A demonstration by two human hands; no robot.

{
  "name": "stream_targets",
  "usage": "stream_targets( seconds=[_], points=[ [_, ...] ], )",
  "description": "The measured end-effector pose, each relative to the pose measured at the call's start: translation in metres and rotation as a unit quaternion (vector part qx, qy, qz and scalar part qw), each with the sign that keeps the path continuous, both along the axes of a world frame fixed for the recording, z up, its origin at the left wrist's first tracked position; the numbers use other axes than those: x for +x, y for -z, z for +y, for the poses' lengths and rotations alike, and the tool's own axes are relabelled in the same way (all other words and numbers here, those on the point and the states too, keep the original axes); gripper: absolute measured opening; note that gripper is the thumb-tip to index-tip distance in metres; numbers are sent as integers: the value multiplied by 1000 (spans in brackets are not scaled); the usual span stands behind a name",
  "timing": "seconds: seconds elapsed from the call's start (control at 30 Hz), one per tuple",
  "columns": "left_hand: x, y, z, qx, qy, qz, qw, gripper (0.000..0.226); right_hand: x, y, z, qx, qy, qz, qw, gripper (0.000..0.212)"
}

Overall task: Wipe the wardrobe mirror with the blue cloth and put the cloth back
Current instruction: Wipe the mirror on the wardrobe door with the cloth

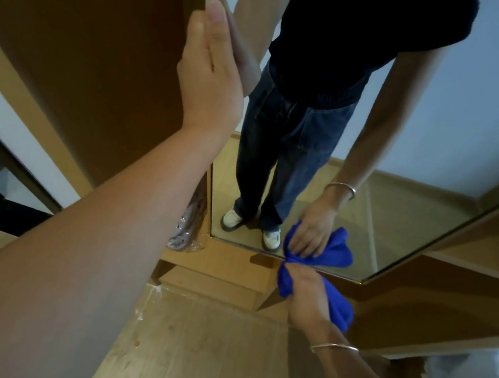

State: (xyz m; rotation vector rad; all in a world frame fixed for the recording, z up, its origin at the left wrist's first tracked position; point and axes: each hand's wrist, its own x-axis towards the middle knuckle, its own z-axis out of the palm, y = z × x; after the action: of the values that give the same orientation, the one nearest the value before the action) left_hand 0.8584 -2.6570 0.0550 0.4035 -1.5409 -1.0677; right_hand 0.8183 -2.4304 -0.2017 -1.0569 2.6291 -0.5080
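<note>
While gripped, cloth (334,301) under right hand (305,295)

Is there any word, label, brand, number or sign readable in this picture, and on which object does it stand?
None: no readable text shows anywhere.
Crumpled blue cloth, gripped in the right hand: no label visible.
Frameless wardrobe mirror: no print on the glass or in the reflection.
Clear plastic wrapping by the mirror's lower corner: small dark marks, too blurred to read.

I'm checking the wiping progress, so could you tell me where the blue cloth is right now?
In the head view, the blue cloth is low and right of centre, gripped by the right hand against the mirror's bottom edge.
</note>
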Motion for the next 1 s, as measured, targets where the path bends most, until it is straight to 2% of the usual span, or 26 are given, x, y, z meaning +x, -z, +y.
stream_targets(
  seconds=[0.07, 0.17, 0.23, 0.43, 0.53, 0.6, 0.7, 0.87, 1.0],
  points=[
    [1, 1, -1, -1, 0, -8, 1000, 53, 13, 11, -25, -14, -12, -25, 1000, 33],
    [2, 1, -2, 11, 6, -25, 1000, 45, 30, 18, -55, -43, -43, 16, 998, 57],
    [2, 1, -1, 8, 0, -31, 999, 43, 41, 12, -72, -68, -81, 58, 993, 63],
    [3, 3, -1, 20, -8, -43, 999, 31, 54, 24, -112, -92, -121, 132, 979, 38],
    [3, 3, -1, 11, -14, -54, 998, 28, 57, 26, -121, -54, -145, 112, 982, 40],
    [3, 4, -1, 5, -17, -54, 998, 28, 57, 24, -122, -29, -148, 87, 985, 54],
    [4, 4, -2, 4, -11, -50, 999, 28, 55, 24, -119, -32, -148, 107, 983, 66],
    [6, 1, -1, -4, 5, -46, 999, 27, 50, 21, -104, -52, -130, 133, 981, 57],
    [7, 2, -2, 2, -1, -59, 998, 28, 38, 19, -79, -26, -85, 126, 988, 54]
  ],
)
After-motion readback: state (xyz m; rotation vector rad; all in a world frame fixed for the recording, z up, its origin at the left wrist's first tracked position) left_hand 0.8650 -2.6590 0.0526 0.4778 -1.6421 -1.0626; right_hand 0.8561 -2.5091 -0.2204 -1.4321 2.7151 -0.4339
